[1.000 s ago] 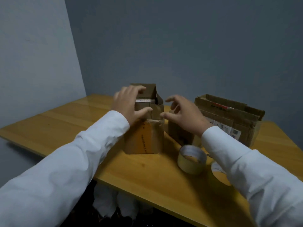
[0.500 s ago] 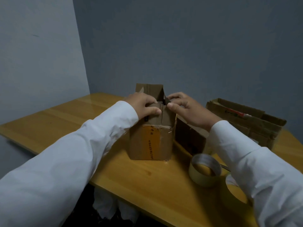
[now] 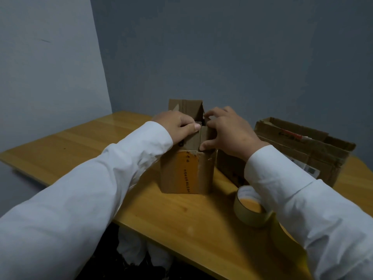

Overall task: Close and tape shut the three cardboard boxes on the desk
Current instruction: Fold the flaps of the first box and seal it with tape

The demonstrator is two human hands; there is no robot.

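Two hands: both are set on the top of the small box (image 3: 186, 170), one to each side, so that the flaps can be folded inward together.
Left hand (image 3: 175, 126): its fingers are curled over the left top edge and its thumb is pressed on the front flap (image 3: 194, 139), which is thereby held up against the opening.
Right hand (image 3: 228, 130): the fingers are hooked over the right top edge and the thumb is pinched against the lower corner of the same flap, so the box is gripped from both sides.
Back flap (image 3: 186, 108): it stands upright behind the fingers and has not been folded down; the box is judged not yet closed.
Small box position: it is stood upright near the middle of the desk (image 3: 80, 144), straight ahead, within easy reach.
Second box (image 3: 230, 168): it is seen just right of the small box, mostly hidden by the right forearm; whether it is open cannot be told.
Large box (image 3: 306, 150): it is set farther right with its flaps open, apparently left for a later turn.
Tape roll (image 3: 250, 211): it lies flat on the desk near the front edge, under the right sleeve (image 3: 302, 199), untouched, probably kept close for sealing.
Stage: closing of the first box is judged to be in hand; no taping is visible.
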